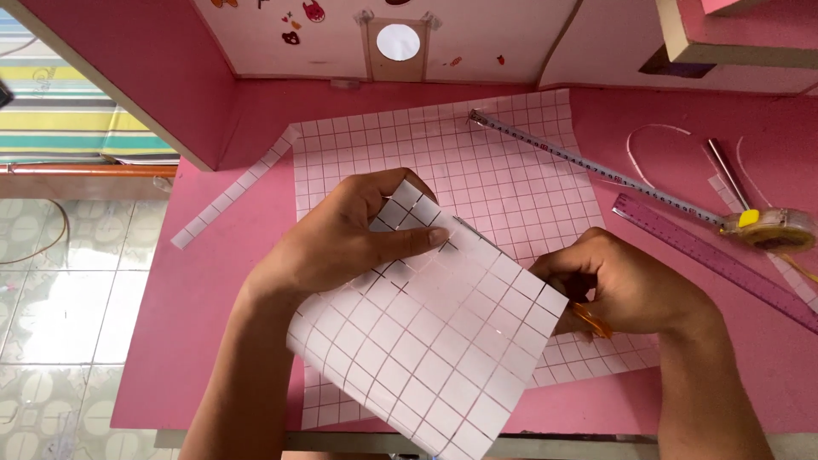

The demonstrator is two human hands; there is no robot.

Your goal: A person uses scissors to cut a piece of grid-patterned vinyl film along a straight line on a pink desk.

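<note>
My left hand grips the top edge of a white gridded sheet, holding it lifted and curled toward me. My right hand is closed on orange-handled scissors, whose blade shows at the sheet's upper edge. A larger pink gridded sheet lies flat on the pink desk beneath both hands.
A narrow gridded strip lies at the left. An extended tape measure with a yellow case, a purple ruler and a thin metal rod lie at the right. The pink shelf walls rise behind; tiled floor is left of the desk.
</note>
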